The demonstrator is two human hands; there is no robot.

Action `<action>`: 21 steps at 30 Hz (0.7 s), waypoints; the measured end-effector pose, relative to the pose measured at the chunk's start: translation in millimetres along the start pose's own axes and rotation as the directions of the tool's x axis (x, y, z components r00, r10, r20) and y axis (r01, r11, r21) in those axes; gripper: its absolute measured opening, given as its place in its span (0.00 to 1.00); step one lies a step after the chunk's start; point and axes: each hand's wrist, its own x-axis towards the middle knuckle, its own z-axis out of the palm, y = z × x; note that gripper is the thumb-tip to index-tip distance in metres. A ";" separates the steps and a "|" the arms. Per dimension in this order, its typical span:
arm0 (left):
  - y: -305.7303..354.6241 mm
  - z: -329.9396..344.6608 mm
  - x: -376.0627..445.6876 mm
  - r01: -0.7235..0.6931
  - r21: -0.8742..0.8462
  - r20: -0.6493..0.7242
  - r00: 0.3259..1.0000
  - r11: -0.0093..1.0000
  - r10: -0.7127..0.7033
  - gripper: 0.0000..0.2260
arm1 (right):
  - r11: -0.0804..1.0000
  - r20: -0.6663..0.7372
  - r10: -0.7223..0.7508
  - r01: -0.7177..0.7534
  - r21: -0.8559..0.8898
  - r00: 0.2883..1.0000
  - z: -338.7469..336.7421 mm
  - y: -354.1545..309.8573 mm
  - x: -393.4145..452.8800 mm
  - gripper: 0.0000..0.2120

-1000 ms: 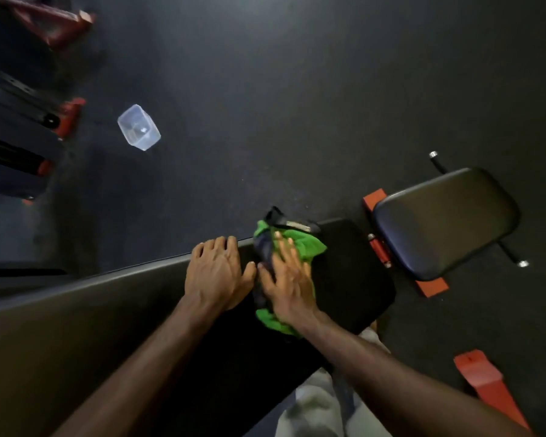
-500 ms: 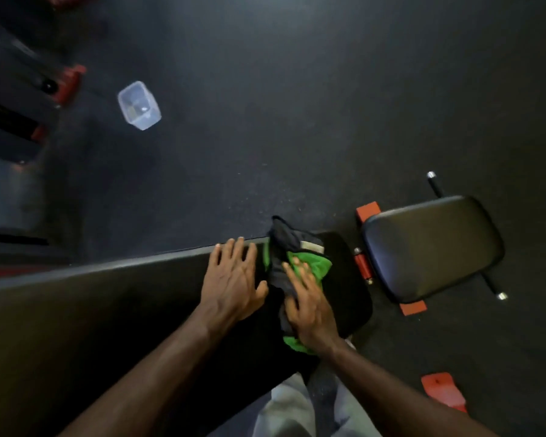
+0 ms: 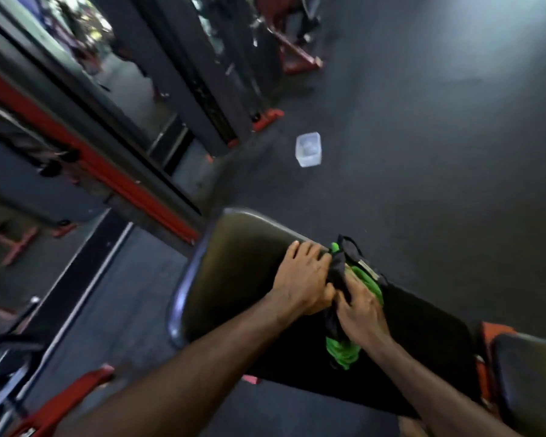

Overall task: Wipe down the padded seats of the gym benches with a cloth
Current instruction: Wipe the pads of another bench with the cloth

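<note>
Black padding covers two bench pads: one long pad (image 3: 249, 279) running across the middle of the view, and a second, smaller pad (image 3: 530, 383) cut off at the lower right edge. One cloth (image 3: 364, 279), green and black, is bunched on the long pad at about its middle. One clear plastic tub (image 3: 308, 149) is seen on the dark floor (image 3: 423, 152), well apart from the bench.

Two bare hands are laid side by side on the long pad. The left hand (image 3: 303, 279) is spread flat on the padding with fingers extended, its thumb side touching the cloth. The right hand (image 3: 360, 313) is pressed onto the cloth with fingers fairly straight; whether any fold is pinched beneath cannot be told through the blur. Both forearms are stretched forward from the lower edge.
</note>
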 end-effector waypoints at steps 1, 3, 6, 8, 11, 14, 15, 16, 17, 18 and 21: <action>-11.5 -2.2 -6.5 -0.001 -0.002 -0.016 1.000 1.000 0.001 0.28 | 1.000 -0.003 0.012 -0.012 -0.004 1.000 6.2 -11.4 -1.6 0.24; -41.1 -10.7 -26.6 0.011 -0.005 -0.059 0.998 1.000 -0.011 0.27 | 0.999 -0.032 -0.032 0.031 -0.011 0.999 25.7 -42.4 -8.2 0.26; -75.2 -27.1 -42.6 0.048 0.018 -0.185 0.982 0.999 -0.043 0.25 | 0.983 -0.115 -0.185 0.185 -0.007 0.976 48.6 -77.4 -10.9 0.26; -103.7 -41.5 -57.3 0.111 0.011 -0.277 0.955 0.994 -0.104 0.23 | 0.961 -0.125 -0.273 0.275 -0.002 0.954 62.4 -100.1 -8.2 0.26; -143.1 -53.5 -78.0 0.229 -0.108 -0.348 0.903 0.968 -0.252 0.22 | 0.930 -0.116 -0.368 0.363 -0.065 0.922 72.2 -124.6 10.2 0.27; -163.6 -36.2 -96.4 0.255 -0.386 -0.273 0.886 0.886 -0.374 0.23 | 0.973 -0.159 -0.230 0.227 -0.039 0.960 77.1 -146.7 25.9 0.24; -163.6 -26.3 -101.1 0.228 -0.500 -0.242 0.889 0.836 -0.388 0.24 | 0.983 -0.178 -0.183 0.185 -0.007 0.967 80.8 -156.8 23.3 0.24; -161.7 -17.3 -106.4 0.182 -0.611 -0.236 0.887 0.770 -0.397 0.24 | 0.978 -0.211 -0.205 0.209 -0.007 0.956 86.9 -165.4 15.9 0.25; -158.9 -8.0 -113.3 0.129 -0.719 -0.247 0.871 0.683 -0.424 0.23 | 0.957 -0.217 -0.289 0.289 -0.032 0.932 93.3 -172.5 1.1 0.26; -155.8 0.4 -120.1 0.095 -0.808 -0.238 0.851 0.582 -0.469 0.21 | 0.912 -0.194 -0.409 0.402 -0.079 0.892 99.1 -173.9 -17.5 0.26; -145.0 19.8 -135.4 0.008 -0.976 -0.125 0.795 0.216 -0.593 0.15 | 0.726 0.006 -0.667 0.651 -0.222 0.745 87.6 -161.1 -49.0 0.26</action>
